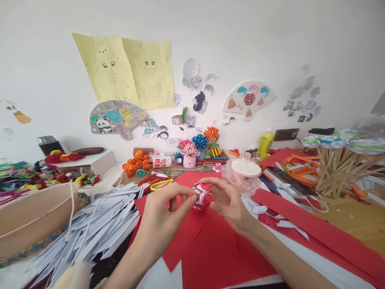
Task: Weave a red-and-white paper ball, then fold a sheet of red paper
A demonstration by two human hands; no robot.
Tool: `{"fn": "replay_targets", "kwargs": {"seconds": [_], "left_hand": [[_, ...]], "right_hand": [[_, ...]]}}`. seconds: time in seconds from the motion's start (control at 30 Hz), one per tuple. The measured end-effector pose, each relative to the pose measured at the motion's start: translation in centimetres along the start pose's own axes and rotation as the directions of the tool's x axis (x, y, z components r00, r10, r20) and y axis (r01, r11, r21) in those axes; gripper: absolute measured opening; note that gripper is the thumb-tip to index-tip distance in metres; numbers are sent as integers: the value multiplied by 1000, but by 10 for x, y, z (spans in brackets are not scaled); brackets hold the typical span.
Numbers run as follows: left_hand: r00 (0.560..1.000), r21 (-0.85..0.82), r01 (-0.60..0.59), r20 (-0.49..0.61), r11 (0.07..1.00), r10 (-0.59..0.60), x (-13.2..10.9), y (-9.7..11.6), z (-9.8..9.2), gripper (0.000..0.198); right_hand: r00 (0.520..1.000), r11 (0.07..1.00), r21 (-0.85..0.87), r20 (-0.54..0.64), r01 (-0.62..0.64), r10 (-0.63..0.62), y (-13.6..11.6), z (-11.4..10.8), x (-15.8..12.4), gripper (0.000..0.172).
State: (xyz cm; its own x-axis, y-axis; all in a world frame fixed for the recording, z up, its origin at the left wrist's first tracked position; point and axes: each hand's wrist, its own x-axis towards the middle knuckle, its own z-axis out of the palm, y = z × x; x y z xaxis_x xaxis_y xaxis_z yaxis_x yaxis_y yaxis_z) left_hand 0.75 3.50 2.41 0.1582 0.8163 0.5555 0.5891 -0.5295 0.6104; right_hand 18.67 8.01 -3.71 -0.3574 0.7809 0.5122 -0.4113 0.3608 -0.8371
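Red-and-white folded paper ball (202, 197) sits pinched between both hands above the red paper sheets (210, 245); it looks roundish, so its long axis is unclear. Left hand (164, 212) and right hand (227, 202) grip it with fingertips. Behind, a lidded clear tub (243, 173); contents unclear.

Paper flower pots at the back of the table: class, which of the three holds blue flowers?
The middle pot holds the blue flowers. The pink pot to its left holds pink and purple ones, and the striped pot to its right holds orange ones.
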Motion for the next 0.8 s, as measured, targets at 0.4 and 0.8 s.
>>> {"fn": "replay_targets", "kwargs": {"seconds": [0.4, 0.8], "left_hand": [[998, -47, 45, 36, 998, -43, 0, 7, -1, 16], [978, -76, 202, 61, 976, -197, -6, 6, 4, 15]], "right_hand": [[999, 997, -67, 22, 35, -34, 1, -1, 1, 43], [997, 997, -49, 41, 62, -60, 3, 0, 1, 38]]}}
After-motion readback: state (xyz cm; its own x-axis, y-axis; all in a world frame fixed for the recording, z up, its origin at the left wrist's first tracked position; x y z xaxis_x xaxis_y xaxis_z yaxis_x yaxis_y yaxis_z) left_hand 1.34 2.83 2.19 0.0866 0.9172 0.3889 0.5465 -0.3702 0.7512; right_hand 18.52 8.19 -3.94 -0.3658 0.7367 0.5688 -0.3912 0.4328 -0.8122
